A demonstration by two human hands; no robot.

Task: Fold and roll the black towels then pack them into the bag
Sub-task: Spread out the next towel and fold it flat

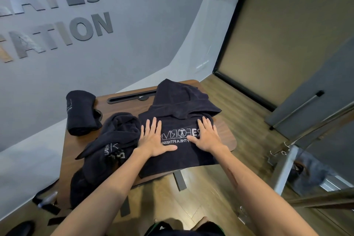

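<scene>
A black towel (178, 109) with white lettering lies spread across the small wooden table (228, 136), its far end bunched up. My left hand (153, 138) presses flat on its left part, fingers straight. My right hand (206, 136) presses flat on its right part. A crumpled black towel (113, 140) hangs over the table's left front. A rolled black towel (81, 111) stands at the table's far left corner. No bag is clearly seen.
A grey wall (134, 34) with raised letters stands close behind the table. A glass door with a metal handle (298, 109) is on the right. Black straps and a dark object (46, 203) lie on the floor at lower left.
</scene>
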